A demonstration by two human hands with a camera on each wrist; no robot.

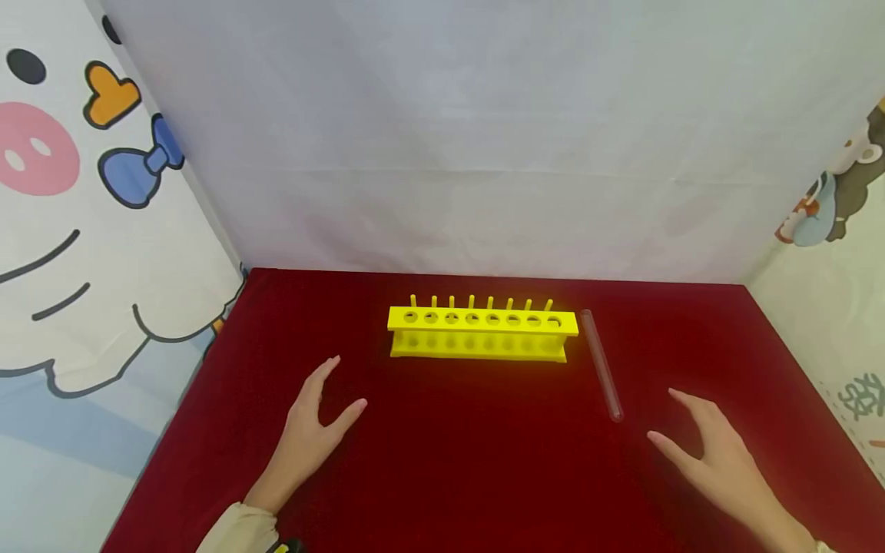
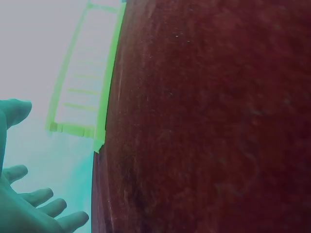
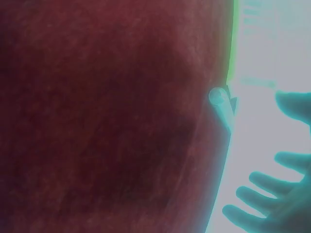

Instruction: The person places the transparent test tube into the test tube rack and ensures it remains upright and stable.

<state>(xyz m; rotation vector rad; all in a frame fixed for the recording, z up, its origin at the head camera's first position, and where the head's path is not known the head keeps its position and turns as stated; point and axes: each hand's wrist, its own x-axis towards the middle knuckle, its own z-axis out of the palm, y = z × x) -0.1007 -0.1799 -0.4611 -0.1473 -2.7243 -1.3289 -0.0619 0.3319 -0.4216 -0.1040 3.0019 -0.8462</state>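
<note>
From the head view: on the dark red table [image 1: 477,461], a yellow test-tube rack [image 1: 482,326], upright, with no tube in any visible hole; just beside its right end, a clear test tube [image 1: 601,365], lying at a slant. Left of the rack and nearer the camera, the left hand [image 1: 304,438], fingers wide, nothing held; nearer the tube but not touching it, the right hand [image 1: 722,461], likewise wide and without a grip. From the left wrist view: fingers apart and bare, rack beyond. From the right wrist view: fingers spread, nothing held, tube near the rack's end. Judging by this, nothing done yet; all handling of tube and rack apparently left.
</note>
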